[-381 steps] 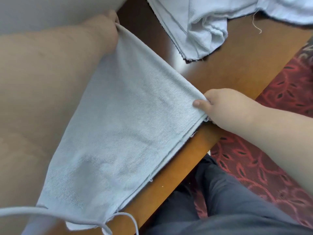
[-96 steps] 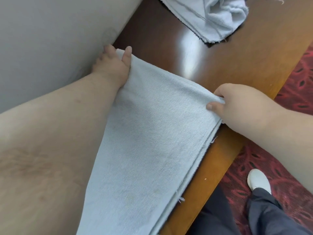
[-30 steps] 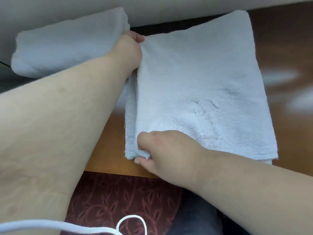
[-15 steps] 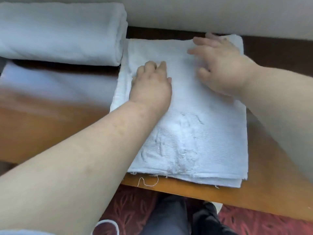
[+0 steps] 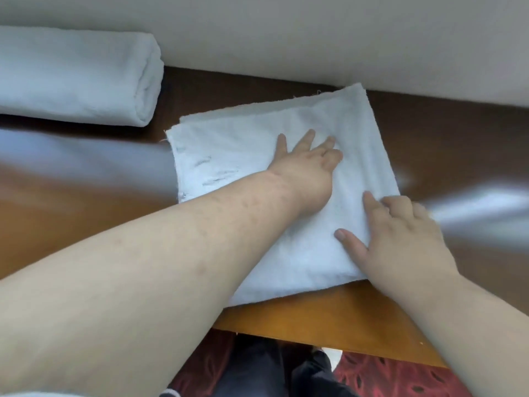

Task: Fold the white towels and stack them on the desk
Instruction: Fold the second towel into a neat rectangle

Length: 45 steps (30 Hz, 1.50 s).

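At the far left, against the wall [image 5: 286, 32], the bundle of folded towels [image 5: 74, 78]: thick, rounded at its right end, lying as before on the desk [image 5: 71, 210]. Just right of the bundle, parted from it by a strip of dark wood, the folded towel [image 5: 229, 156]: half a second ago snug against the bundle and square to it, now turned a little, far corner up near the wall, near edge close to the desk's front. Doubled over only a second ago, so probably past the last fold and into smoothing. Further right of the bundle, on the towel's middle, the left hand [image 5: 306, 170]: no longer knuckled down nearer the bundle, now flat, fingers straight and spread, pressing, clasping nothing. Furthest right of the bundle, on the towel's near right part, the right hand [image 5: 400, 239]: brought back from the far edge, fingers apart and laid flat, holding nothing. Likely ready for stacking on or beside the bundle.

White, soft terry, several layers thick. Stray threads at the corner nearest the bundle, a patch of roughed-up pile just beyond, faint lengthwise creases on the side away from the bundle, slightly blurred throughout
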Available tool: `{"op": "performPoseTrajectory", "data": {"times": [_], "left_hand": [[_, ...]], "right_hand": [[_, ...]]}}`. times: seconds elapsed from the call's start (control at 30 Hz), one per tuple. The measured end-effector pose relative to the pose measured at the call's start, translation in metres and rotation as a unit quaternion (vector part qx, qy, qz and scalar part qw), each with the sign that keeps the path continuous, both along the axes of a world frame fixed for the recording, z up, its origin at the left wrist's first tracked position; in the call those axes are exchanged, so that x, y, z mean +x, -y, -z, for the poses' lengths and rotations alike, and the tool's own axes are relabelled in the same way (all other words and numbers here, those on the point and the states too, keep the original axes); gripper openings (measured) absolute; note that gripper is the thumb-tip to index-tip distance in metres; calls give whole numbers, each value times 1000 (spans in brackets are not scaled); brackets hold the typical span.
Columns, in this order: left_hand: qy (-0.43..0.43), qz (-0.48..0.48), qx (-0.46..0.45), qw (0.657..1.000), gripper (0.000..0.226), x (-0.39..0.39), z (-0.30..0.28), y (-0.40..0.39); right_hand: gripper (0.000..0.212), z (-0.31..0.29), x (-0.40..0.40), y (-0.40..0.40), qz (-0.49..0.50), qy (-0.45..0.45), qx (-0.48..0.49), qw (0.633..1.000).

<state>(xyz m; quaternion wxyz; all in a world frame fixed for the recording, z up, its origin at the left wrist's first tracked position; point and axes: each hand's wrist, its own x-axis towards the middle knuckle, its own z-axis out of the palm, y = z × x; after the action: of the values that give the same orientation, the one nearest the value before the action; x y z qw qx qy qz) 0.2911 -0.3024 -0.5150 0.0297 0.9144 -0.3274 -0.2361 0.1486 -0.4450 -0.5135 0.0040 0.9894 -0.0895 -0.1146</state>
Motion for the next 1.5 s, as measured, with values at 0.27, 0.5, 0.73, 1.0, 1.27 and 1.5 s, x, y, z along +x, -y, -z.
{"op": "performPoseTrajectory", "data": {"times": [0.27,0.5,0.73,1.0,1.27,1.5], "left_hand": [[3,63,-165,984,44,-28,5,11],[100,-201,-92,970,55,62,-13,-73],[98,-132,-26,986,43,98,-4,-95],[-5,-148,-42,988,29,117,-13,-114],[-8,-261,-166,951,31,133,-19,-114],[-109,-393,-479,777,20,150,-31,-91]], "right_hand": [[44,-13,-15,36,149,-21,247,957],[77,-10,97,77,273,95,400,870],[28,3,110,81,310,109,390,860],[22,8,107,78,332,145,419,832],[47,8,135,90,366,63,375,849],[47,15,139,99,394,56,402,825]]}}
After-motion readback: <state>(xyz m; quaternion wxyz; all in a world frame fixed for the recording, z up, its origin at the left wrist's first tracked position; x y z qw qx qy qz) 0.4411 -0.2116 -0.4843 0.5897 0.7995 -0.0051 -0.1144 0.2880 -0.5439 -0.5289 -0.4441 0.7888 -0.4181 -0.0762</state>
